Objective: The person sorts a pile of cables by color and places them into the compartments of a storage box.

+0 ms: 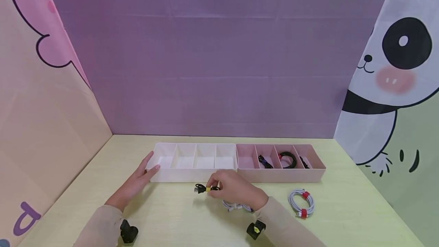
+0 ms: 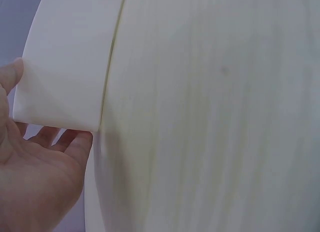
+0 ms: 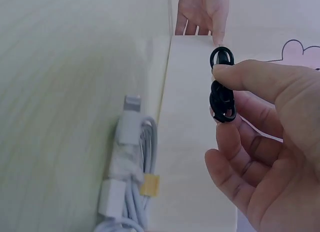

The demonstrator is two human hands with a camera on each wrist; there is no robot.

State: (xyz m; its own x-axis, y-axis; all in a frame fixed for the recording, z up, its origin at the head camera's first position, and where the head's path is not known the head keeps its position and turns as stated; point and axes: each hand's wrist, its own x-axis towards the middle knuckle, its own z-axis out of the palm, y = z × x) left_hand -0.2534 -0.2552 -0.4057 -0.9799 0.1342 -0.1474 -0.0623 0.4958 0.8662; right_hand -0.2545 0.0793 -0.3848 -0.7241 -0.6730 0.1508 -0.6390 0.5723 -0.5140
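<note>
- While two black wrist-mounted devices, one at the left sleeve (image 1: pixel 128 231) and one at the right (image 1: pixel 256 230), show nearest, a light-colored coiled cable (image 1: pixel 291 201) with red ties lies on the wooden-look tabletop (image 1: pixel 178 220) to the right.
- Partly under the right hand (image 1: pixel 236 190), a white charging cable (image 3: pixel 125 157) with a yellow tie lies bundled, in front of the boxes.
- Thumb and fingers of the right hand pinch a small black USB cable (image 1: pixel 201 188), folded into loops with a yellow tie; it is in front of the white organizer box (image 1: pixel 192 175), seemingly off the tabletop.
- Left hand (image 1: pixel 138 180) grips the box's left end, thumb at the rim, fingers against the end wall.
- Beyond the cables, that box shows four compartments; beside its right end stands the pink organizer box (image 1: pixel 281 175), holding a black cable bundle (image 1: pixel 265 162) in its second compartment, a coiled black cable (image 1: pixel 289 159) in its third and a dark item (image 1: pixel 303 163), partly hidden, in its fourth.
- Judging by this, carrying the black USB cable is the step in hand; putting it into a compartment would call for a lift over the front wall, pinch kept, box steadied.
- Farthest back hangs a purple backdrop (image 1: pixel 219 56).
</note>
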